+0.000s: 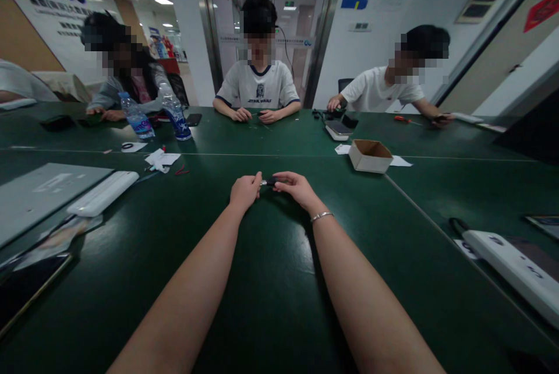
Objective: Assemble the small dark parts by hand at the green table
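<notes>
Close together above the green table [271,281], my two hands meet on a small black piece with a shiny metal end [269,182]. The fingers of my left hand [246,192] are closed at the metal end. My right hand [297,189], with a silver bracelet at its wrist, pinches the black end between thumb and fingers. The piece is too small and too covered by fingers for me to tell its kind.
An open cardboard box [371,157] stands ahead right. Two water bottles [176,113] and paper scraps [161,158] are ahead left. A grey laptop [48,193] lies left; a white power bank-like block [519,269] lies right. Several people sit across the table, handling small items.
</notes>
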Demonstrator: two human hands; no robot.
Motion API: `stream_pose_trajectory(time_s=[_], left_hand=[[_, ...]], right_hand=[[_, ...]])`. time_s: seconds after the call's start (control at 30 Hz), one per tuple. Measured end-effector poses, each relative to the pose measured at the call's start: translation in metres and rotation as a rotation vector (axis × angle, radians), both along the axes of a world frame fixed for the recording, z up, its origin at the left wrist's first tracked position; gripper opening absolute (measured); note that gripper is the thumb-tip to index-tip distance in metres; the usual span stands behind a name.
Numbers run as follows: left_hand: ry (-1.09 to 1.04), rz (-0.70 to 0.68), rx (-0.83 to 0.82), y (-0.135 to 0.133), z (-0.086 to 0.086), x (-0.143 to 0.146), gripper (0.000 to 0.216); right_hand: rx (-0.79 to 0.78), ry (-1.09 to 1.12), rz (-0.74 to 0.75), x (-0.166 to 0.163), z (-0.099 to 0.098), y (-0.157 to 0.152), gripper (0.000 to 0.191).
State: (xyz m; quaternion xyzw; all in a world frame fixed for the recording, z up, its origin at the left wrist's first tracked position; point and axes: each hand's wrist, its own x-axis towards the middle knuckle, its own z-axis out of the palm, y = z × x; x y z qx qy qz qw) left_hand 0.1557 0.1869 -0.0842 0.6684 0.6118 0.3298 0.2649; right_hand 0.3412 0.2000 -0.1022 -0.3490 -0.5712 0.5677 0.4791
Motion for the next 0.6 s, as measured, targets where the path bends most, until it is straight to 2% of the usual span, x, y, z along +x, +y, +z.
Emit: stream_pose_trajectory(time_s=[0.6], left_hand=[[-0.05,0.011,-0.072,-0.0037,0.0079,-0.0004,0.053]], right_hand=[[0.03,-0.043,-0.003,0.0019,0.0016,-0.0017,0.039]])
